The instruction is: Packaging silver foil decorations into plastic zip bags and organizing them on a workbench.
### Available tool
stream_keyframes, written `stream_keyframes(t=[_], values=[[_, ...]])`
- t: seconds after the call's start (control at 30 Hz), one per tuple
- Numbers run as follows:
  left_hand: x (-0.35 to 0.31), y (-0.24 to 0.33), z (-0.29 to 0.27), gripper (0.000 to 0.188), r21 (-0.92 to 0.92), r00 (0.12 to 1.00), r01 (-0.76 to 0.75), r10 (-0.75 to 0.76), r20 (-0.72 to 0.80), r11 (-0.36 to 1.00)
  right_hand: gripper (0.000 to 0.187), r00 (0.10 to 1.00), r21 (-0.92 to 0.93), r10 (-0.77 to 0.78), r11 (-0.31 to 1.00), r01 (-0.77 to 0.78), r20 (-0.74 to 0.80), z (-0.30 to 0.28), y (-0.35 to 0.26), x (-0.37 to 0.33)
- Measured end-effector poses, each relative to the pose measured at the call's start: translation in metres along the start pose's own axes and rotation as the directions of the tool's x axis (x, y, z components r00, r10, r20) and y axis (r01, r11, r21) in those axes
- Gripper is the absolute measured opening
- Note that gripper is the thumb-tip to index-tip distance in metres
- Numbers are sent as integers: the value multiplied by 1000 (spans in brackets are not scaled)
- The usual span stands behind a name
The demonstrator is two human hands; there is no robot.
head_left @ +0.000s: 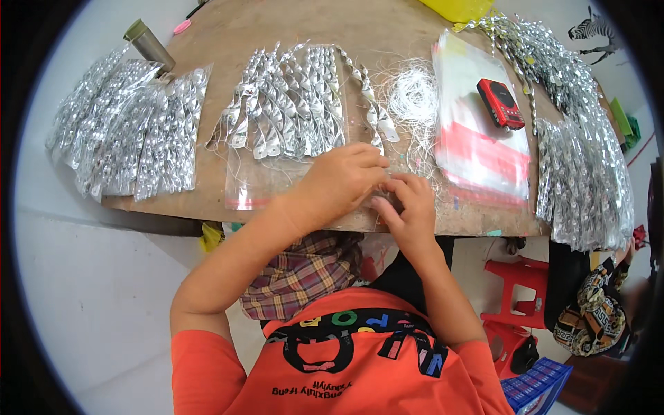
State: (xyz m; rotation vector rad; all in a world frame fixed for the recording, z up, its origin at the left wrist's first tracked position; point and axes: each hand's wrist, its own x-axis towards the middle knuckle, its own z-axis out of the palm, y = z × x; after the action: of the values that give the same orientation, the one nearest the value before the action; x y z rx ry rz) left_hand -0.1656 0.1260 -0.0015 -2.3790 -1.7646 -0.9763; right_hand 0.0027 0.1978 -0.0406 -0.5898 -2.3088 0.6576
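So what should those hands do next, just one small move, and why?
Perhaps, once free, the left hand should pick up the silver twist: it lies just beyond that hand, mostly apart from the main silver bunch. The right hand is close by; what the fingers work on is too hidden to tell.

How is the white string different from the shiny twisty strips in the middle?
Each strand of the white string is very thin, while the silver strips are wider and twisted into spirals.
The string is plain white, but the strips are shiny like a mirror.
The string lies in a loose, tangled heap, while the strips mostly lie side by side.
Both are long and bendy-looking, and both are on the brown table.
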Motion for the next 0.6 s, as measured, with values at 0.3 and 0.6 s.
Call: stream_keyframes(t=[0.3,0.6], values=[[10,19,4,13,-73,995,-38,31,-91,997,17,818,703,355,423,-572,452,-53,-4,-14],[16,42,-2,13,-88,975,-91,71,-211,992,19,777,806,404,144,-575,482,-59,-8,-20]])
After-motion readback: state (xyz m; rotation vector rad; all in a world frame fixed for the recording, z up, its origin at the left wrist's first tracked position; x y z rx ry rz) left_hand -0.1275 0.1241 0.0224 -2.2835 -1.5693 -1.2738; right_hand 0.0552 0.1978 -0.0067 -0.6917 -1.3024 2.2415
